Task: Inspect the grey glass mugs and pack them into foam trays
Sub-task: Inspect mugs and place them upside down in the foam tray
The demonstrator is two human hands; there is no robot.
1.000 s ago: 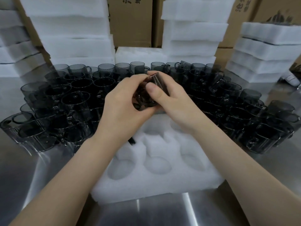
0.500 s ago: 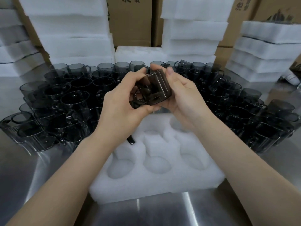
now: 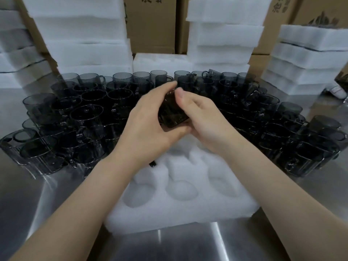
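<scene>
Both hands are raised above the far edge of the foam tray (image 3: 180, 215) in the head view, and one grey glass mug (image 3: 172, 113) is gripped between them. The fingers of the left hand (image 3: 148, 125) are curled over the mug's far side, with the thumb tucked beneath it. The thumb of the right hand (image 3: 205, 121) is laid on the mug's upper wall, and its fingers are wrapped behind. The mug is held tilted; its handle cannot be made out.

Round pockets (image 3: 181, 189) are cut into the foam tray, and bare white foam is shown in the near row. To the left of the tray, to its right and behind it, many more mugs (image 3: 82, 117) are crowded on the steel table (image 3: 188, 245). Beyond the tray, foam slabs (image 3: 84, 34) are piled in stacks, with cardboard boxes (image 3: 150, 25) behind them. A small dark thing (image 3: 153, 163) is seen at the tray's left edge, below the left wrist; what it is cannot be told.
</scene>
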